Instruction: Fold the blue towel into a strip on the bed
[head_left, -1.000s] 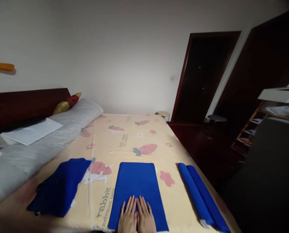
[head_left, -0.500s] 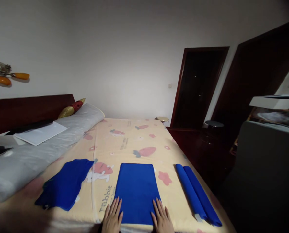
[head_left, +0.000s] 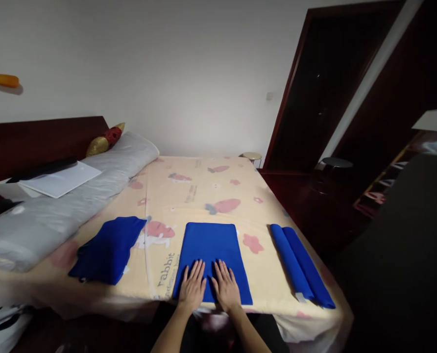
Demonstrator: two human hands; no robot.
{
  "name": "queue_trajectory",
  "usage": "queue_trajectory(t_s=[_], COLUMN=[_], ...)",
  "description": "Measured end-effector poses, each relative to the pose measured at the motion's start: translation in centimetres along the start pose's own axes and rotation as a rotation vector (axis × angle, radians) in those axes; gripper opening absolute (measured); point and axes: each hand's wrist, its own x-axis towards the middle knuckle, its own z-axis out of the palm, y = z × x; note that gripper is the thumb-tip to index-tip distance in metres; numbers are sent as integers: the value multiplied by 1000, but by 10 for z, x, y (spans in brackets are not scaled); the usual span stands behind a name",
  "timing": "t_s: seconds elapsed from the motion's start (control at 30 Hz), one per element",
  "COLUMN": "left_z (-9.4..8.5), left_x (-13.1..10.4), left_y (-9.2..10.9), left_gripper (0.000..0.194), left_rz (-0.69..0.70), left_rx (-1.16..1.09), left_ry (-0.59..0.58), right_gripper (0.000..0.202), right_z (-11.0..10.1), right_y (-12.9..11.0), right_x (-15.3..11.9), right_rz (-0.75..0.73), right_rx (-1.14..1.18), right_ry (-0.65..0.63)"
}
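A blue cloth [head_left: 211, 240] lies flat as a rectangle near the bed's front edge. My left hand [head_left: 192, 287] rests palm down on its lower left part, fingers stretched out. On the lower right part lies my right hand [head_left: 226, 287], also flat with fingers extended. To the left is a loosely heaped blue cloth [head_left: 110, 250]. Two rolled blue cloths [head_left: 302, 267] lie side by side at the right, a small white tag showing at the near end.
The bed sheet [head_left: 174, 196] is cream with carrot and rabbit prints. Along the left lies a long grey bolster-like roll [head_left: 57, 220] with a white flat box [head_left: 60, 179] on it. A round stool [head_left: 336, 163] stands beyond the bed's right side, near a dark door [head_left: 328, 93].
Both hands have moved from the cloth's lower side edges inward and onto its surface, closer together. The view has tilted down, showing my forearms and legs.
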Motion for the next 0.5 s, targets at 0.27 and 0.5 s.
queue_trajectory(t_s=[0.27, 0.5], left_z=[15, 18], left_x=[45, 93], left_y=[6, -12], left_gripper=[57, 60], left_rz=[55, 94], left_rx=[-17, -57], left_ry=[-44, -64], right_gripper=[51, 53], right_z=[14, 21], right_y=[0, 25], right_x=[39, 86], right_rz=[-53, -92], right_rx=[-18, -10], right_ry=[-58, -73])
